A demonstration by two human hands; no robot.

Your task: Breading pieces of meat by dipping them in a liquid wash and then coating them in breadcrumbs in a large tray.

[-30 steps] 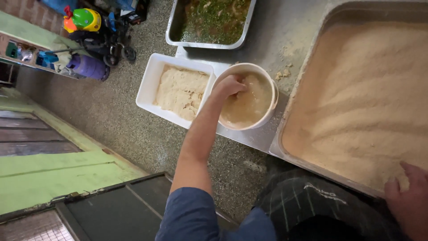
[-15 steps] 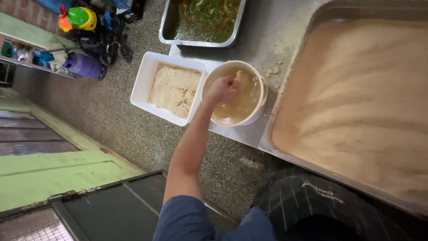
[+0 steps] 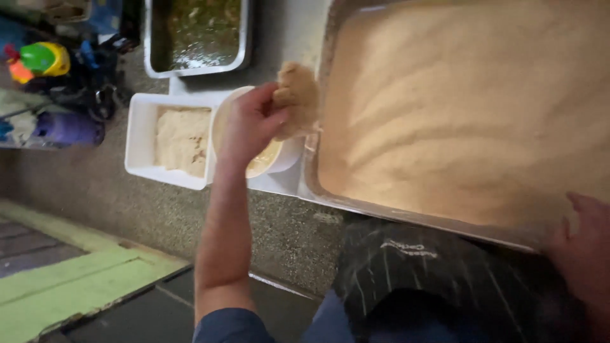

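- Left hand (image 3: 251, 124) grips a battered piece (image 3: 297, 95) above the round bowl (image 3: 279, 159).
- Right hand (image 3: 581, 244) rests at crumb tray (image 3: 406, 213) edge; grip state unclear.

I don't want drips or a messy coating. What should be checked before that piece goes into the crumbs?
1. Left hand grips the wet beige battered piece: ok.
2. Piece lifted clear of the round white bowl: ok.
3. Piece over the large metal crumb tray: not ok, only at its edge.
4. Crumb bed spread evenly, open landing spot: ok.
5. Right hand out of the way, at the tray's near corner: ok.
6. Dripping stopped: cannot tell.
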